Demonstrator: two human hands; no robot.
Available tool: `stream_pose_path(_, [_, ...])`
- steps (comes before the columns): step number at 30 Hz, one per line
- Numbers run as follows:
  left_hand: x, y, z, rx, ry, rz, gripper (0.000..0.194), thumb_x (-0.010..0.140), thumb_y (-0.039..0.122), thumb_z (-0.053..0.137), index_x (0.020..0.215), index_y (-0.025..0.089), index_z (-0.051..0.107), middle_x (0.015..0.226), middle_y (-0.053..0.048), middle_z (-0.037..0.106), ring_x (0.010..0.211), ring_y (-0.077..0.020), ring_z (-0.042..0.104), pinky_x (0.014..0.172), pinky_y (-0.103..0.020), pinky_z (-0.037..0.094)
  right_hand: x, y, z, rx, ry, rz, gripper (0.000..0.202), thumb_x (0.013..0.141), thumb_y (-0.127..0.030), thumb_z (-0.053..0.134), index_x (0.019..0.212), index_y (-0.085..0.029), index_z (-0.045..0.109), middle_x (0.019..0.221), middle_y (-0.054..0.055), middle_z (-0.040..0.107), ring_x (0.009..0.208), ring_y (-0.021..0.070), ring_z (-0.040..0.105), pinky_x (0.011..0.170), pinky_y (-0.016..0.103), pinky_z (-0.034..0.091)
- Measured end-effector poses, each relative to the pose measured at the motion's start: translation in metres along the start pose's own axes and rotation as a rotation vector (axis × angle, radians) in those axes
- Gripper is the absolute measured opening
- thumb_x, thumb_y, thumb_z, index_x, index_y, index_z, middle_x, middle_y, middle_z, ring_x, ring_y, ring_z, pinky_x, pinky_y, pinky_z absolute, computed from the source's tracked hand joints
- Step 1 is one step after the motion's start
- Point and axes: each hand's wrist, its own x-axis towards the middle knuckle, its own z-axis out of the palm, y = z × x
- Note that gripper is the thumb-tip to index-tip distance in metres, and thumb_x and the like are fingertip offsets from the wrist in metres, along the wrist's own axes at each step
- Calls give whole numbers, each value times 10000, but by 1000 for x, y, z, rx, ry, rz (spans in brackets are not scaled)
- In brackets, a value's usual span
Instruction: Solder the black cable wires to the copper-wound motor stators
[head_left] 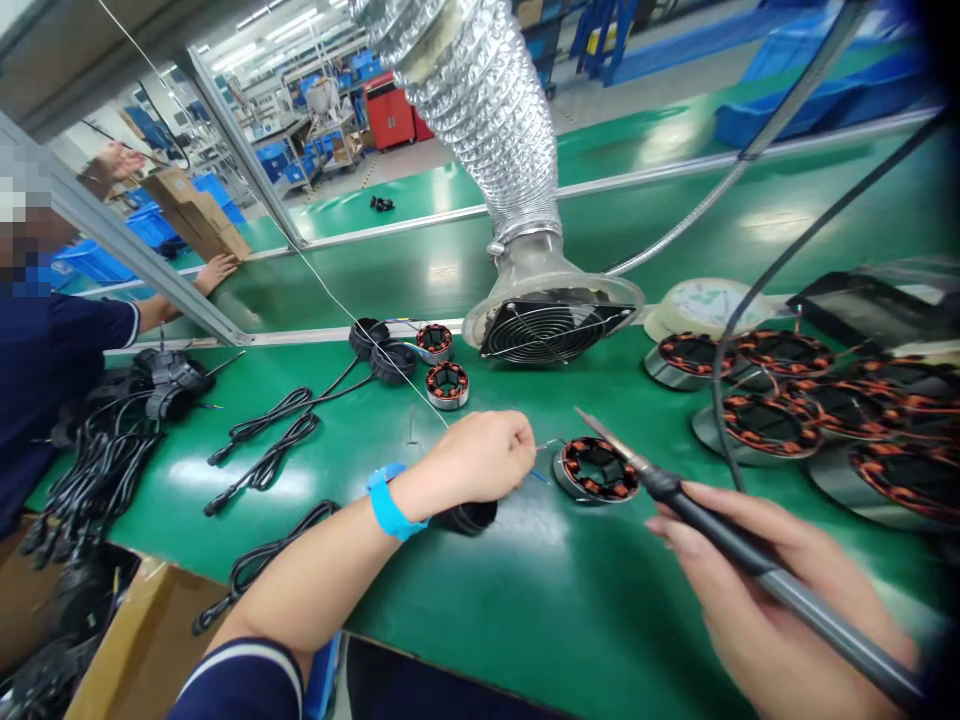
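My right hand [757, 590] grips a soldering iron [697, 515], its bare tip pointing up and left above a small stator [598, 470] with copper-orange windings. My left hand [487, 455], with a blue band round its wrist, is pinched closed just left of that stator. A thin pale wire [330, 292] runs down from the upper left to this hand, and a short silvery end sticks out towards the stator. A blue lead [538, 477] shows below the fingers. Under the left wrist sits a black round housing [469, 515], partly hidden.
A fume hood with a fan grille [559, 330] hangs over the bench. Larger stators [765, 425] crowd the right, beneath a dark hanging cable. Two small stators [448, 385], black housings [392, 362] and coiled cables [262, 455] lie left. Another person's hand [217, 272] is at a cardboard box.
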Motion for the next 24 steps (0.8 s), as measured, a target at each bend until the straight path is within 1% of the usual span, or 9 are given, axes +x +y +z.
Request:
stream_pose_path(2, [1, -1, 0, -7, 8, -3, 109, 790, 132, 457, 716, 202, 497, 601, 31, 636, 576, -128, 543, 610, -244, 379, 7, -2, 0, -12, 7, 44, 348, 784, -478, 716, 1021, -227, 677, 904, 67, 727, 727, 236, 707, 648, 372, 548])
stream_pose_path(4, [1, -1, 1, -23, 12, 1, 96, 803, 146, 456, 739, 200, 504, 617, 23, 649, 585, -130, 554, 613, -244, 384, 14, -5, 2, 48, 9, 50, 338, 774, -459, 728, 1006, -222, 663, 887, 64, 723, 707, 226, 709, 630, 360, 561])
stream_pose_path(7, [2, -2, 1, -41, 16, 3, 96, 828, 192, 466, 749, 191, 520, 638, 5, 667, 573, -129, 546, 587, -240, 376, 18, -4, 8, 185, 38, 5, 268, 795, -390, 730, 977, -219, 633, 801, 40, 697, 627, 193, 692, 582, 330, 573])
stream_pose_path(11, [4, -5, 1, -70, 15, -7, 105, 833, 217, 479, 763, 182, 548, 614, 15, 651, 514, -106, 488, 542, -223, 347, 9, 8, 11, 267, 80, -6, 173, 865, -331, 665, 983, -223, 603, 755, 9, 656, 576, 161, 666, 543, 304, 559])
stream_pose_path(14, [5, -6, 0, -98, -5, -12, 113, 847, 244, 493, 784, 178, 560, 612, 19, 650, 486, -95, 463, 519, -216, 340, 0, 14, 8, 223, 64, -27, 158, 874, -326, 655, 988, -230, 603, 780, 3, 647, 593, 152, 665, 549, 295, 546])
stream_pose_path(18, [5, -5, 0, -84, -19, -15, 114, 852, 249, 503, 783, 178, 560, 613, 20, 657, 472, -92, 459, 506, -214, 332, -6, 13, 7, 163, -19, -6, 166, 876, -339, 653, 1004, -244, 606, 805, 2, 657, 602, 152, 671, 558, 302, 545])
stream_pose_path(24, [3, -7, 6, -26, 13, 0, 123, 861, 270, 499, 796, 186, 563, 619, 31, 674, 461, -95, 474, 514, -221, 336, -4, 10, 10, 193, 5, 12, 173, 863, -328, 681, 1005, -275, 597, 817, -9, 681, 616, 153, 680, 558, 298, 546])
